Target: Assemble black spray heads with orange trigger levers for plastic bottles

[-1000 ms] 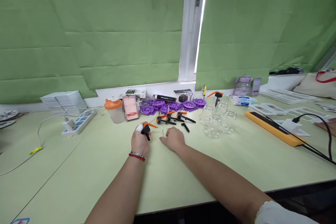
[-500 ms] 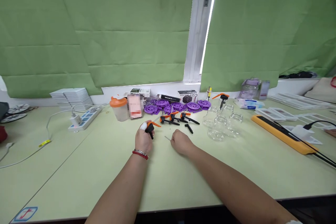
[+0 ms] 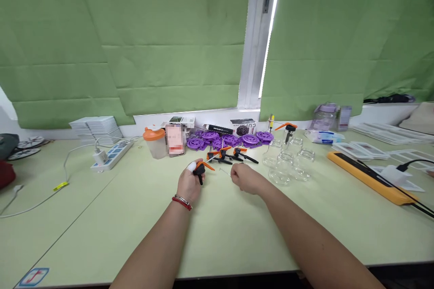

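Green blinds hang behind a pale green bench (image 3: 101,216), with a bright slit of window frame between them. My left hand (image 3: 188,185) is clenched around a small black-and-orange pump head (image 3: 200,170), thumb capped in white, holding it just off the surface near the middle of the bench. My right hand (image 3: 247,179) sits at about 3 o'clock from it, fingers curled and pinching what looks like the thin dip tube (image 3: 225,171) that points back toward the pump head; the tube is too fine to read clearly. I judge the step in hand to be the mating of tube and pump head, with the two not yet joined. The next move calls for lining the tube's free end with the socket under the head and pushing straight. At 12 o'clock lie more pump heads (image 3: 226,156) and purple discs (image 3: 230,138); clear glass bottles (image 3: 288,160) stand at 2 o'clock.
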Tool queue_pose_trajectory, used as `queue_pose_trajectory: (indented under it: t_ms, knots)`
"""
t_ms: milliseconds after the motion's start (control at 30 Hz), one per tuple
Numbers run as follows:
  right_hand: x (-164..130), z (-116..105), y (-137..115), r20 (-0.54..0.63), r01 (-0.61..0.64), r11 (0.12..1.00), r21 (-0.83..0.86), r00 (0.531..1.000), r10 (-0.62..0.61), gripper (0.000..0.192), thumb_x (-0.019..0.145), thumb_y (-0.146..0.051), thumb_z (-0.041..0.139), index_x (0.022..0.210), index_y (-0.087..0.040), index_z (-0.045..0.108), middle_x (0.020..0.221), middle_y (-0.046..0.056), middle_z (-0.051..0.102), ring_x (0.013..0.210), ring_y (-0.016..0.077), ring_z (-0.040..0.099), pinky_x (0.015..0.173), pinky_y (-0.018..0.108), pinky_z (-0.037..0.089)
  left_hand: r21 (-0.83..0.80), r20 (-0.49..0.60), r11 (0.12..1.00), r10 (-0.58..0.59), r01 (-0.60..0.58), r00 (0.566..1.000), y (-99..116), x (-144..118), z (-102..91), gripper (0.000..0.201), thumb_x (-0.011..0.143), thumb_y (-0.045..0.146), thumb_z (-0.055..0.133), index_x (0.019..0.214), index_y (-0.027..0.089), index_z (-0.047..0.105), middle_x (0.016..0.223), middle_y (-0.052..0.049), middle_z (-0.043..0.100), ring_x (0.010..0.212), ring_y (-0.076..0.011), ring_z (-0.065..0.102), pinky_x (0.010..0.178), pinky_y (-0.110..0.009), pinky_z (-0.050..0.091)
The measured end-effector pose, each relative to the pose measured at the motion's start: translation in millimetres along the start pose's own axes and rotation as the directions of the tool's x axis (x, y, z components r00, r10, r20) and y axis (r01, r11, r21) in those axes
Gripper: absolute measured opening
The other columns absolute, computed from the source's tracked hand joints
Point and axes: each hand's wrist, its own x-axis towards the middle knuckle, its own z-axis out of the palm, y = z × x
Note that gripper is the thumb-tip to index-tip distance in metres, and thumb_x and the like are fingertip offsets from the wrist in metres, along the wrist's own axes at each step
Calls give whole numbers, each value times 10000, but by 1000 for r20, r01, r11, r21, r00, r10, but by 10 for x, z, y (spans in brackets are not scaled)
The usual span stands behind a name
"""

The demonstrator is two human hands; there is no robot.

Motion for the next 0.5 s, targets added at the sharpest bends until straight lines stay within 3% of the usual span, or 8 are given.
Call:
queue_pose_trajectory:
  t_ms: [167,233,333,400,500]
  knots:
    - [30,-110,-3,-248,179,952,248,962,-117,74,761,-217,497,765,-180,561,573,-26,491,480,101,415,456,213,299,62,64,994,-97,93,993,-42,-95,84,303,720,311,574,930,104,648,663,-27,535,524,-108,468,487,-253,338]
    - [48,-35,3,-357,263,906,333,924,-137,140,794,-257,471,830,-181,583,576,-25,495,486,107,439,469,220,340,90,127,987,-145,134,981,-68,-152,119,306,729,326,580,933,109,650,671,-27,537,525,-108,471,494,-256,346]
    - [74,114,33,-502,387,842,376,849,-165,207,829,-277,446,903,-176,610,736,19,568,592,118,532,581,249,443,134,223,977,-192,165,956,-110,-219,152,331,751,353,575,973,118,649,683,-26,536,527,-110,478,500,-258,351]
    - [96,188,64,-549,441,805,396,817,-178,214,836,-276,446,897,-174,623,854,43,580,650,117,563,658,270,480,150,258,973,-211,177,943,-138,-240,162,344,758,360,575,990,116,649,694,-31,539,531,-114,483,502,-260,349]
    - [138,238,100,-534,445,728,522,836,-128,200,818,-305,497,910,-173,615,844,38,584,653,118,577,671,290,511,143,286,970,-229,195,931,-173,-248,169,338,759,358,583,986,117,652,720,-44,553,539,-119,489,504,-265,349]
